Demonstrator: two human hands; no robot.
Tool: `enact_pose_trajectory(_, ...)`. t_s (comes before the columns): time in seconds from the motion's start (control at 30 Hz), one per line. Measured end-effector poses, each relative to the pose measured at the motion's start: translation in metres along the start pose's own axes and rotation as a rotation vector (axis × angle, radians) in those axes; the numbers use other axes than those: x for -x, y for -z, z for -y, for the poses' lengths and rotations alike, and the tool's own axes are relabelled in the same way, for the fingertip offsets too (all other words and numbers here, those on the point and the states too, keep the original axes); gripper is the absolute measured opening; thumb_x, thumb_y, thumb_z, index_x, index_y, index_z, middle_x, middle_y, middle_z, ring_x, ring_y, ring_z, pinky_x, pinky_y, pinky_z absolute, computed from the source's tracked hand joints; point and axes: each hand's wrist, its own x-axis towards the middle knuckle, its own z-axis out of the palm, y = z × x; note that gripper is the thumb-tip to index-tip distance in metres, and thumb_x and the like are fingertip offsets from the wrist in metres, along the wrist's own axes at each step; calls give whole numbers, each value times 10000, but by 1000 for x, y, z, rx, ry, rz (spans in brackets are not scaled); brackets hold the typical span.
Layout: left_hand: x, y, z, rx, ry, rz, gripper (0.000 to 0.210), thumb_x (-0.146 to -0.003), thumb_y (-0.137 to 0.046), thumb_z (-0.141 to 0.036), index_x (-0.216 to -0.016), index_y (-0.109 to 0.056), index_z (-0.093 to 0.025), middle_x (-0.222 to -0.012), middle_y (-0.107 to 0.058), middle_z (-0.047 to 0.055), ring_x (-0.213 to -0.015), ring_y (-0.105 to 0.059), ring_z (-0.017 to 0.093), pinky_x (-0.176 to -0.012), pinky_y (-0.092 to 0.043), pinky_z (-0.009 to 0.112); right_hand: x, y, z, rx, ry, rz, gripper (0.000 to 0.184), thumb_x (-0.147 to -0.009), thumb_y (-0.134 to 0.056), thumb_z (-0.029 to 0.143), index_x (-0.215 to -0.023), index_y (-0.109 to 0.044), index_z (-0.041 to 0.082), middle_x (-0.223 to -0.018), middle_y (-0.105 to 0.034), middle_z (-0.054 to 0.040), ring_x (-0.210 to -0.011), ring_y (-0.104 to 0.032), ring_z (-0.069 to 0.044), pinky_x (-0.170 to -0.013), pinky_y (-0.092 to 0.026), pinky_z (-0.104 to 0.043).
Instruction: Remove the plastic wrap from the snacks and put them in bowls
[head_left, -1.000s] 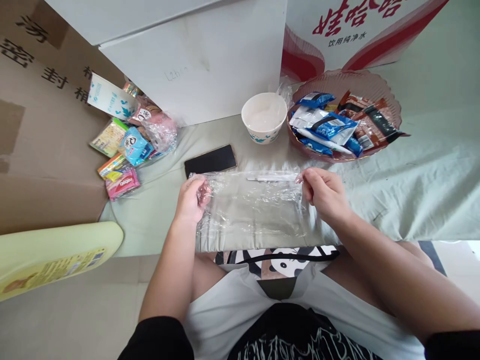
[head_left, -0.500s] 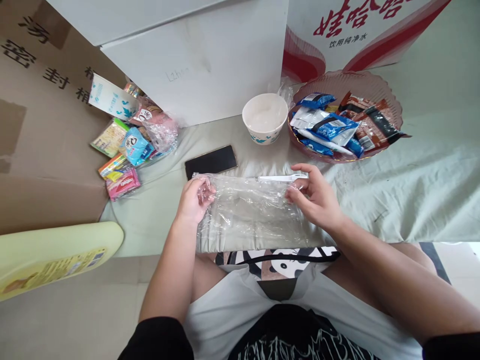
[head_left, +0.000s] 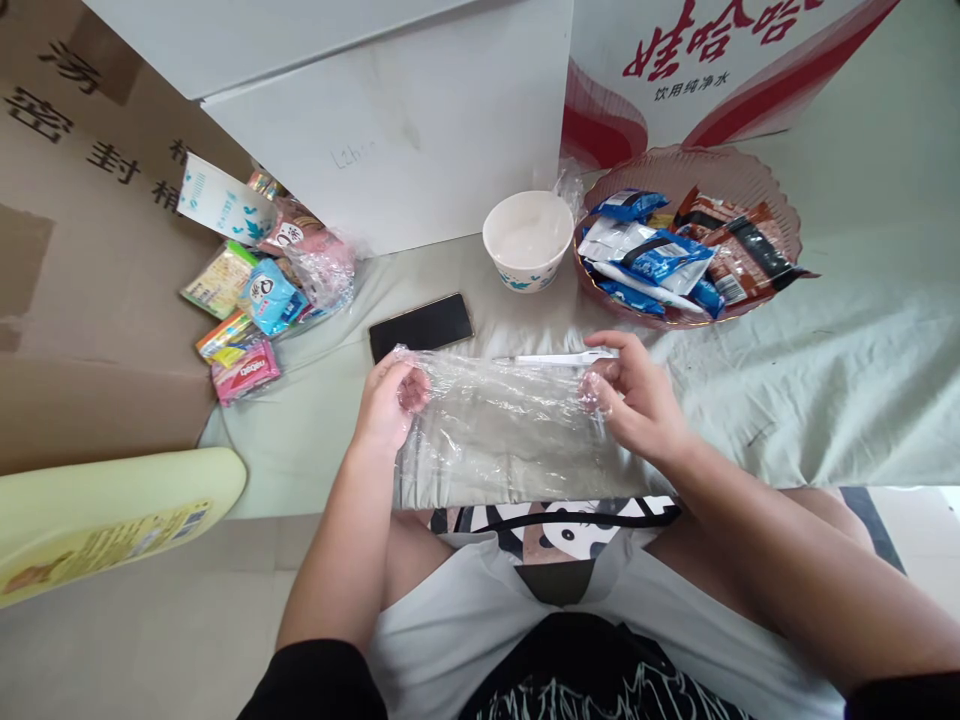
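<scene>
A clear plastic zip bag lies flat over the near edge of a pale green cloth-covered table. My left hand pinches the bag's upper left corner, with film wrapped over the fingers. My right hand grips the upper right corner by the white zip strip, fingertips inside the film. The bag looks empty and its mouth faces away from me.
A black phone lies just beyond the bag. Behind it stand a white bowl and a pink dish of wrapped snacks. More snack packets are heaped at the left by cardboard boxes. A white box rises behind.
My right hand let go of the bag's far right end, shifted slightly left and took hold again with its fingertips under the film. The left hand kept its grip.
</scene>
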Motion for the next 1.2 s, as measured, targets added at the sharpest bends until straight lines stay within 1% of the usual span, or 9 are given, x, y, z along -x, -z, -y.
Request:
enact_pose_trajectory(0.17, -2, 1, 4, -21, 10, 5, 227, -688, -722, -354, -757, -564, -207, -519, -583, -38, -397, -514, 93, -357, -298, 171, 2, -1, 0, 208, 101, 48, 288, -873, -560, 289, -1157, -538, 248, -679, -663, 33, -529, -571, -146, -555, -449, -292)
enact_pose_trajectory(0.37, 2, 0, 3, -61, 29, 40, 223, -680, -726, -341, -737, -558, -206, -546, -601, -30, -431, -546, 99, -367, -323, 165, 1, 0, 2, 265, 116, 76, 232, -882, -530, 265, -1108, -573, 241, -619, -616, 46, -492, -541, -131, -516, -397, -263)
enact_pose_trajectory(0.5, 3, -1, 1, -55, 30, 31, 238, -668, -729, -350, -737, -552, -206, -541, -606, -32, -423, -541, 97, -370, -331, 162, 1, -1, 2, 272, 118, 74, 230, -884, -525, 267, -1106, -575, 234, -609, -609, 48, -481, -520, -127, -520, -404, -264)
enact_pose_trajectory(0.6, 2, -1, 1, -42, 23, 26, 251, -661, -726, -356, -749, -543, -210, -526, -606, -35, -403, -532, 98, -357, -310, 163, 1, -2, 2, 219, 82, 46, 221, -882, -543, 277, -1097, -573, 238, -617, -618, 44, -498, -531, -131, -530, -418, -268)
enact_pose_trajectory(0.7, 1, -1, 0, -33, 15, 15, 271, -649, -731, -361, -758, -534, -208, -512, -607, -37, -384, -519, 93, -346, -291, 161, 0, -2, 1, 64, -11, -5, 208, -899, -550, 311, -1095, -554, 240, -623, -606, 44, -486, -521, -132, -485, -403, -263)
enact_pose_trajectory(0.8, 1, -1, -2, -24, 15, 4, 290, -636, -735, -365, -769, -535, -203, -502, -607, -41, -368, -503, 84, -341, -291, 156, -1, -1, -1, -127, -94, -44, 225, -925, -556, 378, -1105, -523, 246, -567, -523, 73, -458, -495, -131, -452, -388, -257)
enact_pose_trajectory(0.87, 2, -2, -3, -17, 18, -8, 304, -634, -734, -371, -781, -526, -206, -496, -606, -48, -361, -497, 83, -336, -287, 151, -1, 0, -3, -201, -97, -57, 257, -925, -582, 416, -1109, -511, 251, -538, -478, 93, -453, -483, -126, -457, -389, -254)
enact_pose_trajectory(1.03, 1, -4, -3, 6, 11, -51, 344, -619, -735, -358, -844, -510, -225, -490, -606, -62, -349, -474, 84, -322, -273, 142, 1, -1, -4, -186, -71, -74, 241, -930, -608, 438, -1055, -543, 243, -530, -518, 88, -455, -494, -107, -457, -381, -238)
enact_pose_trajectory(1.2, 0, -3, -4, 72, 21, -71, 320, -615, -711, -303, -841, -496, -233, -478, -585, -75, -321, -426, 74, -317, -262, 146, -2, -2, -1, -199, -113, -181, 190, -924, -612, 397, -999, -510, 255, -499, -539, 99, -405, -498, -101, -425, -388, -226)
